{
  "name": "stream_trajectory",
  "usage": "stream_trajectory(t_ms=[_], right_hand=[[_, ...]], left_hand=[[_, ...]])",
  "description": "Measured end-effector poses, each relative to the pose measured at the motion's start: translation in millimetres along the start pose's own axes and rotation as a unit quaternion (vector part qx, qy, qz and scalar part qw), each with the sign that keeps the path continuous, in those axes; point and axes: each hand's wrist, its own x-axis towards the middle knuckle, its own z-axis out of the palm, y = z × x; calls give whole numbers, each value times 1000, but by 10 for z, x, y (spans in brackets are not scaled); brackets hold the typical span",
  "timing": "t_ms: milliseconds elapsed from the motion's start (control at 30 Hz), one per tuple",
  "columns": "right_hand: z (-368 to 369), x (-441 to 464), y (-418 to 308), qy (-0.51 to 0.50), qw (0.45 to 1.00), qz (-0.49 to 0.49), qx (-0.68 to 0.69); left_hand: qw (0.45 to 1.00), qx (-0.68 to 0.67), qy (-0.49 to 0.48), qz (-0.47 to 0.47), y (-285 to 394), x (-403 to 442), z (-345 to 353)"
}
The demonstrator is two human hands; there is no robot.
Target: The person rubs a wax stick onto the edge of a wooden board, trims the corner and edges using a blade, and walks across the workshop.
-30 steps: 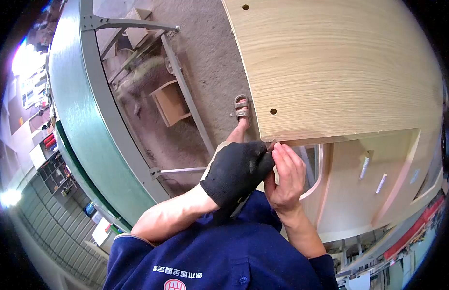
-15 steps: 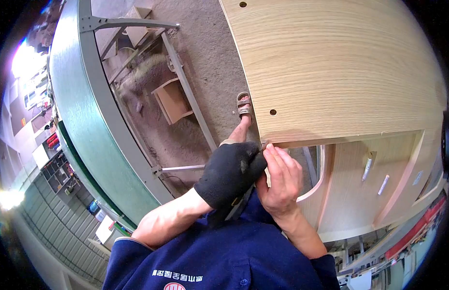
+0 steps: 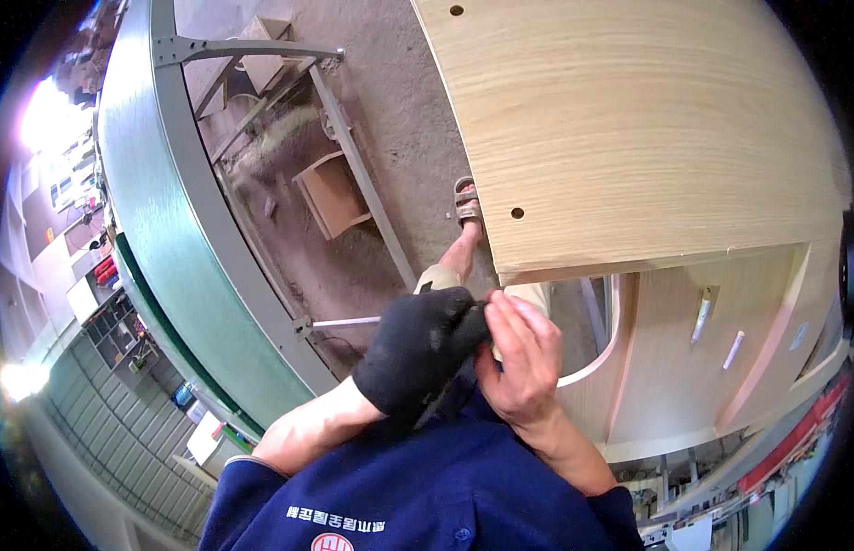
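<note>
Cloth of a navy shirt [image 3: 408,491] spans the bottom. Just beyond, the black-gloved left hand [image 3: 413,344] and bare right hand [image 3: 521,363] meet at the fingertips; each grip is curled, but whether anything is pinched there I cannot tell. Just past them lies the near corner of a pale wood panel [image 3: 647,138] with two dark holes [image 3: 518,213]. Beside it, a pale board [image 3: 670,358] bears two white sticks [image 3: 701,317]. Leftward stands a green-topped table [image 3: 188,220]; below, a sandalled foot [image 3: 466,200] and open box [image 3: 333,197] rest on the floor [image 3: 408,119].
</note>
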Motion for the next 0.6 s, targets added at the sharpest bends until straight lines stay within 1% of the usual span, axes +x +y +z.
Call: stream_trajectory(t_ms=[67,167,267,300,367,400,467,600], right_hand=[[-40,13,67,25,999,2,-27],[-77,49,113,29,999,4,-35],[-67,87,141,23,999,5,-37],[-59,96,143,24,999,5,-36],[-46,118,137,20,999,8,-34],[-46,128,120,13,999,11,-33],[-26,141,88,2,999,12,-32],[26,128,49,-16,1000,9,-13]], left_hand=[[998,55,-14,39,-11,85,52],[997,55,-32,32,64,212,70],[995,80,-43,37,-31,262,128],[996,75,-36,27,-24,270,135],[996,74,-16,42,-32,275,134],[995,78,-3,65,-47,266,136],[993,77,18,83,-74,251,128],[994,70,31,75,-154,182,72]])
